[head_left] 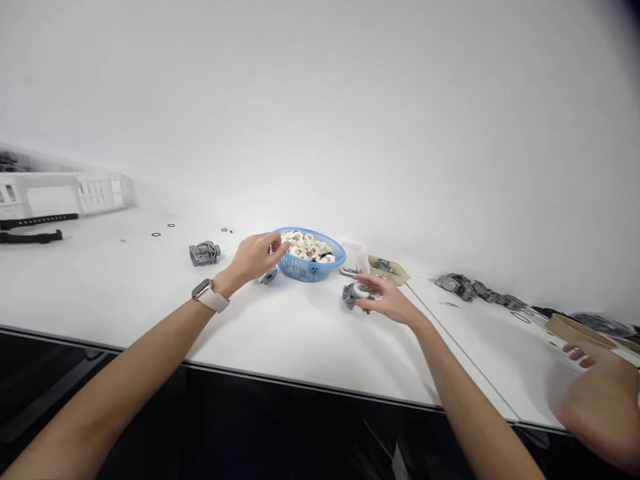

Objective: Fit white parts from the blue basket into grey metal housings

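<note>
My left hand [256, 257], with a watch on its wrist, is at the left rim of a blue plastic basket [305, 270]. Its fingers are curled and the thumb comes close to the forefinger; whatever lies between them is hidden. White plastic parts [307, 248] fill the basket. Just below that hand a small grey metal part [269, 275] rests on the table. Right of the basket, my right hand [387, 299] has thumb and fingers closed around a grey metal part [349, 297], blurred, with something white against it.
Another grey metal part [204, 253] lies left, near several black rings [157, 234]. Behind the right hand are a white tray [355, 252] and a yellowish tray [400, 273]. Grey parts [457, 285] lie farther right. Another person's hand [595, 380] reaches in at the right edge. A white crate [95, 192] stands far left.
</note>
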Tool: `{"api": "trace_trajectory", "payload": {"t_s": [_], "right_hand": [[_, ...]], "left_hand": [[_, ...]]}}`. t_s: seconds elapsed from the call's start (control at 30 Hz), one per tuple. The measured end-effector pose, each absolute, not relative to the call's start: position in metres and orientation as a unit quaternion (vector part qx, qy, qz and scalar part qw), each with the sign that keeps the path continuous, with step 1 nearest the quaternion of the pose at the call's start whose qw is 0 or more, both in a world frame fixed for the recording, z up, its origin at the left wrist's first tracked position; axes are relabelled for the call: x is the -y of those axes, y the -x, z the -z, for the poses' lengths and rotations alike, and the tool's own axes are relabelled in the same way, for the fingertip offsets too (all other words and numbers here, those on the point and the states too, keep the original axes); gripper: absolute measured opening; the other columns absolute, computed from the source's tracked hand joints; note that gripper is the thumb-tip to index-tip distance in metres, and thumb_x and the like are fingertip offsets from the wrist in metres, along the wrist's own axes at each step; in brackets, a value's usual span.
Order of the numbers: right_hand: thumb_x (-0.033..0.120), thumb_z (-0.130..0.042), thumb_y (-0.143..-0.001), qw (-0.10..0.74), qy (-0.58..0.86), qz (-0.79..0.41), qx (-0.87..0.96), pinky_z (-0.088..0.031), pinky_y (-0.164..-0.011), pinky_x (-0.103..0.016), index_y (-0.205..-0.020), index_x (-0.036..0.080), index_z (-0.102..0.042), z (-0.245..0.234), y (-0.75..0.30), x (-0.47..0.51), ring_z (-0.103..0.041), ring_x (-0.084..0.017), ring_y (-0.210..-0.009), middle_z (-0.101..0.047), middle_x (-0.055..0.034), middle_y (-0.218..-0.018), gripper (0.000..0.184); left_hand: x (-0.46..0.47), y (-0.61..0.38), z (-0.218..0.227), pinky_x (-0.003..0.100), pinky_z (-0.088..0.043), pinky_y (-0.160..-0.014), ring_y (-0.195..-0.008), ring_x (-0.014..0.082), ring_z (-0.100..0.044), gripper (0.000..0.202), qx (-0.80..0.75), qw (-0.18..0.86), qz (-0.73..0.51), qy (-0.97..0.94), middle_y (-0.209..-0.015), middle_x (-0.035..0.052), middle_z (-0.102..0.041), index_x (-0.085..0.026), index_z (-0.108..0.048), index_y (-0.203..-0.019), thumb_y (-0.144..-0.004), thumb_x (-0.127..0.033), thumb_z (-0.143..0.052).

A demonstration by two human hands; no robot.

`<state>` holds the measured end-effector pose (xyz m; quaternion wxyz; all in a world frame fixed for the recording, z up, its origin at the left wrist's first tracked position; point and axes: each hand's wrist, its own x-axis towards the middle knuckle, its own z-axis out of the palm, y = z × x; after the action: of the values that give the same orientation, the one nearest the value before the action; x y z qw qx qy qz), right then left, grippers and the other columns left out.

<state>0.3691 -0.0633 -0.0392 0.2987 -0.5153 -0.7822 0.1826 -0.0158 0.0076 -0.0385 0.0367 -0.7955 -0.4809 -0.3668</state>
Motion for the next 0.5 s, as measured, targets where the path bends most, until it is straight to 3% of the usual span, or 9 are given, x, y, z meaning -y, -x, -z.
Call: {"api": "trace_trajectory", "payload": {"t_s": [0.23,0.5], "right_hand": [[0.037,-0.074,-0.103,0.224,0.754,-0.074,0.613,-0.064,-0.098,-0.049,-0.131,0.02,-0.069,0.006,-0.539,0.09,-0.072,-0.027,-0.115,-0.071,-0.0095,-0.134,0.033],[0.039,-0.072,-0.105,0.166,0.868,0.016,0.468,-0.065,-0.093,-0.044,-0.128,0.02,-0.07,0.042,-0.638,0.131,-0.074,-0.024,-0.108,-0.073,-0.0085,-0.13,0.029]], "left_hand": [[-0.03,0.062,0.042,0.041,-0.063,-0.089,-0.099,0.0219,-0.072,0.033,0.56,0.014,0.245,0.791,-0.116,0.0082,-0.072,-0.017,-0.07,-0.12,-0.108,-0.048,-0.067],[-0.036,0.067,0.076,0.05,-0.06,-0.099,-0.113,0.0284,-0.07,0.046,0.593,-0.024,0.099,0.799,-0.129,0.0125,-0.07,-0.016,-0.067,-0.132,-0.107,-0.055,-0.066]]}}
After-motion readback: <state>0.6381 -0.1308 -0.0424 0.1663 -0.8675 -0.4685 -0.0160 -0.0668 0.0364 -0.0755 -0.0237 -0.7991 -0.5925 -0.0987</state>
